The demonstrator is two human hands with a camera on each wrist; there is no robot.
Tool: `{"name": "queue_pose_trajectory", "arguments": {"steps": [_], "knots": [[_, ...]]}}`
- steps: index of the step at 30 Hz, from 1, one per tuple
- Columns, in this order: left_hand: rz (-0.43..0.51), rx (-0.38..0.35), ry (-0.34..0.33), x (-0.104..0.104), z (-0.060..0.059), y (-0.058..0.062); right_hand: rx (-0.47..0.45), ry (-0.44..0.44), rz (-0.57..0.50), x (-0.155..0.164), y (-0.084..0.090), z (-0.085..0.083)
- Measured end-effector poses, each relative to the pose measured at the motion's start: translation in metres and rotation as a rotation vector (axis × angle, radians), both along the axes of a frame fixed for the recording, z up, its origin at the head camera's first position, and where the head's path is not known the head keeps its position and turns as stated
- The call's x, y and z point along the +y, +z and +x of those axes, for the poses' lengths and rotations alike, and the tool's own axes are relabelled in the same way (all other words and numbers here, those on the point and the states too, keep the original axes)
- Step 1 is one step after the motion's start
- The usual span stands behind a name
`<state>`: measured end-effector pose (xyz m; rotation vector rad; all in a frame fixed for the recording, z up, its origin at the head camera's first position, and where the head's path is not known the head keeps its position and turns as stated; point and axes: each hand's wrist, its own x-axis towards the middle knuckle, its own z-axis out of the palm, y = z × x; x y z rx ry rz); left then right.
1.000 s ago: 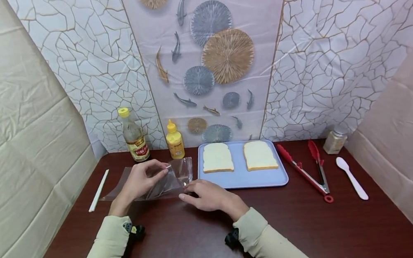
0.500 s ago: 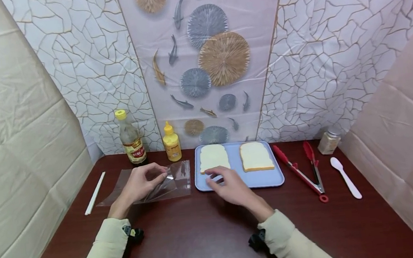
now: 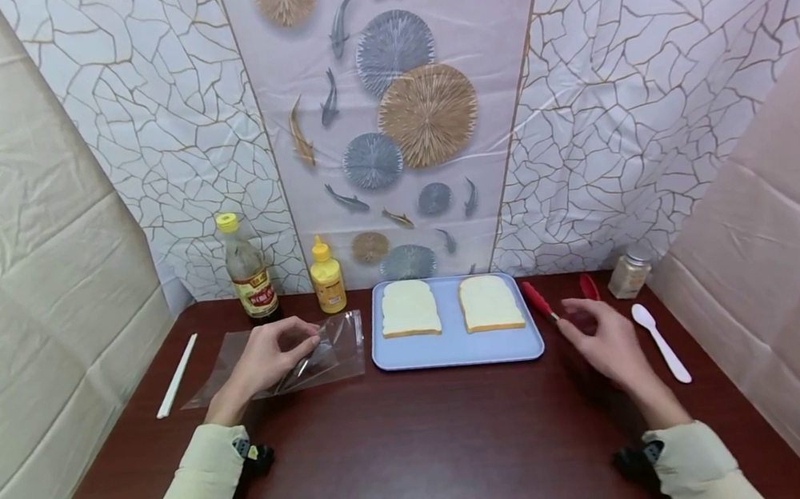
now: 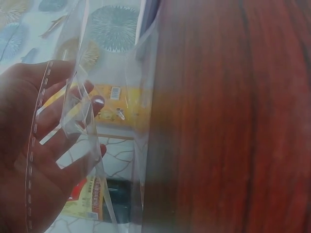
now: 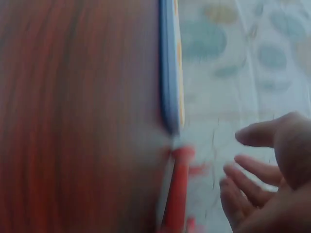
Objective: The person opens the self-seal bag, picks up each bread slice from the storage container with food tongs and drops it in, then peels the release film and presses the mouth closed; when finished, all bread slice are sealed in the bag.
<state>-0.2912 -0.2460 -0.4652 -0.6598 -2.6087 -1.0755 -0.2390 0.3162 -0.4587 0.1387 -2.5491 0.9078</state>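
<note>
A clear plastic bag [image 3: 343,350] lies on the left half of the table, its upper layer lifted. My left hand [image 3: 261,366] pinches that layer between thumb and fingers. The film also crosses in front of the fingers in the left wrist view. Over the tongs [image 3: 539,299] with red tips and handle parts hovers my right hand [image 3: 607,342]. Its fingers are loosely bent, hold nothing, and hide much of the tongs. In the right wrist view the red part of the tongs [image 5: 177,194] is blurred, apart from the fingers.
Two bread slices [image 3: 410,309] lie on a blue tray [image 3: 456,350] at the back middle. A sauce bottle [image 3: 252,276] and a yellow squeeze bottle [image 3: 327,280] stand behind the bag. White chopsticks [image 3: 177,377] lie far left; a shaker jar [image 3: 630,274] and a white spoon [image 3: 662,343] are on the right.
My right hand has let go of the bag's right end and moved right, past the tray, to above the tongs. The left hand has stayed at the bag.
</note>
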Motion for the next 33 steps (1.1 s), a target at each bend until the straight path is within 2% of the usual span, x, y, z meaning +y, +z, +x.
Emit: {"name": "queue_pose_trajectory", "arguments": {"steps": [2,4,7,10,13,20,28,33], "knots": [[0.008,-0.003,-0.005,0.001,0.000,-0.001,-0.042,-0.066,0.041,0.020,-0.003,0.001],[0.008,-0.009,-0.004,0.001,0.001,-0.001,-0.124,-0.107,0.082,0.034,-0.005,0.000],[0.001,-0.008,-0.001,0.001,0.001,-0.001,-0.288,-0.117,0.129,0.044,-0.007,-0.001],[-0.003,0.006,-0.004,0.001,0.002,-0.002,-0.389,-0.099,0.155,0.048,-0.007,-0.002],[0.001,0.011,-0.012,0.002,0.001,-0.002,-0.406,-0.090,0.168,0.051,-0.007,-0.002],[-0.003,-0.029,-0.016,0.004,0.000,-0.002,-0.382,-0.107,0.144,0.053,-0.008,0.002],[-0.026,-0.028,-0.012,0.004,-0.002,-0.006,-0.499,-0.134,0.113,0.049,-0.009,0.004],[-0.035,-0.015,-0.015,0.003,-0.003,-0.007,-0.469,-0.154,0.136,0.043,-0.010,0.003]]}}
